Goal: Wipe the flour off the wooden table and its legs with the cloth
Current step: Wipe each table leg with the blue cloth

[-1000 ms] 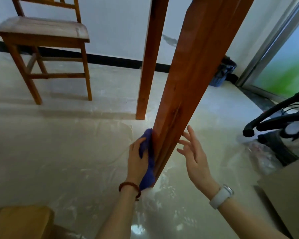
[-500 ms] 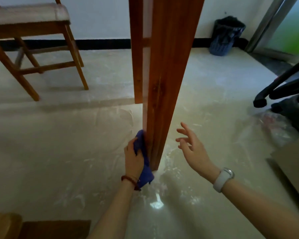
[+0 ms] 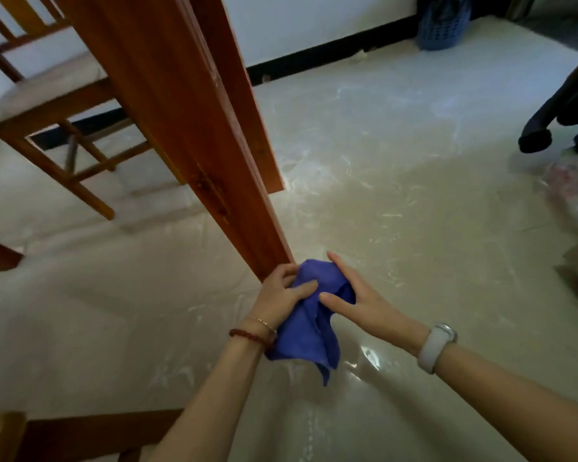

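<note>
Both hands, left hand [image 3: 279, 300] and right hand [image 3: 357, 300], grip the blue cloth [image 3: 309, 323] at lower centre, beside the foot of the table leg [image 3: 187, 128]; the cloth hangs lengthwise toward the floor [image 3: 397, 201]. No writing is readable.

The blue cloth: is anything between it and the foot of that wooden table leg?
Nothing visible: the blue cloth, gripped by the left hand and right hand, sits right beside the foot of the reddish wooden table leg.

Pale glossy floor [image 3: 397, 201] — wooden chair [image 3: 57, 95]
</note>
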`<state>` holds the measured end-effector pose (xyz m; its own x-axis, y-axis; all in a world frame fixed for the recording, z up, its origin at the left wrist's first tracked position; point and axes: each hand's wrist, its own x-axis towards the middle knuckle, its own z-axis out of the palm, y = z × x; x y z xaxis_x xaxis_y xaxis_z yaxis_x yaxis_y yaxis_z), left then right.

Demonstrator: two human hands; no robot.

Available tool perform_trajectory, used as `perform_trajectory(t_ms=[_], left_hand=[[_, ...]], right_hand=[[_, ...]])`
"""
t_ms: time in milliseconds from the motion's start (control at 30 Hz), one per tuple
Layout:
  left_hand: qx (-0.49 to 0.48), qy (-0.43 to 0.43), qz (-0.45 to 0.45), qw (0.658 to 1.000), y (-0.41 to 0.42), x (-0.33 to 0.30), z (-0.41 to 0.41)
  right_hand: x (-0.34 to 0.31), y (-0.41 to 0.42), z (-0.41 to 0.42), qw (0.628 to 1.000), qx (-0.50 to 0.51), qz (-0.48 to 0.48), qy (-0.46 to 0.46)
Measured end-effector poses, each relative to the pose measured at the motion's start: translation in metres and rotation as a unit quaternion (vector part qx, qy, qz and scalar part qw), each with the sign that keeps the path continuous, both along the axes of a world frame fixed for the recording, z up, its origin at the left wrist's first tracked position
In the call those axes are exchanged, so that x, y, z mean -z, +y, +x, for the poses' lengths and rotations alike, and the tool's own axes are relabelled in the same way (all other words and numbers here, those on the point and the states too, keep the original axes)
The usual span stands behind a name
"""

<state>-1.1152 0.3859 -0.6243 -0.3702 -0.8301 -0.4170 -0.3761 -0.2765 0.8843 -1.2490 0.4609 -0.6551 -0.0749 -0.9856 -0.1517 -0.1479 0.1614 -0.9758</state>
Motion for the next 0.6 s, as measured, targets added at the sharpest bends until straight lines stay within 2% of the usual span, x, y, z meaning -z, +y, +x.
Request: perform_trajectory(t_ms=[100,167,233,267,333,400,533,600], left_hand=[[-0.087,0.051,0.010,0.995,0.018,-0.015,-0.027],[-0.122,0.121,0.056,0.984,0.029,-0.030,-0.044],[-0.149,0.153,0.062,0.975,0.036,-0.048,-0.057],[-0.167,0.138,0.026,0.976,0.038,-0.057,-0.061],[-0.223,0.071,-0.114,0.965,0.040,-0.076,-0.063],[-0.305,0.024,-0.240,0.921,0.045,-0.099,-0.058],[-0.445,-0.005,-0.343,0.827,0.050,-0.152,-0.045],[-0.465,-0.007,-0.360,0.809,0.038,-0.182,-0.039]], right_hand=[[-0.011,-0.002,-0.019,0.993,-0.006,0.004,-0.114],[-0.020,-0.005,-0.033,0.990,-0.005,-0.008,-0.138],[-0.029,-0.010,-0.047,0.988,0.012,-0.026,-0.154],[-0.035,-0.014,-0.053,0.987,0.024,-0.032,-0.155],[-0.053,-0.021,-0.062,0.988,0.043,-0.055,-0.136],[-0.078,-0.031,-0.066,0.987,0.050,-0.091,-0.119],[-0.151,-0.050,-0.061,0.968,0.015,-0.217,-0.126],[-0.194,-0.062,-0.052,0.952,0.015,-0.275,-0.134]])
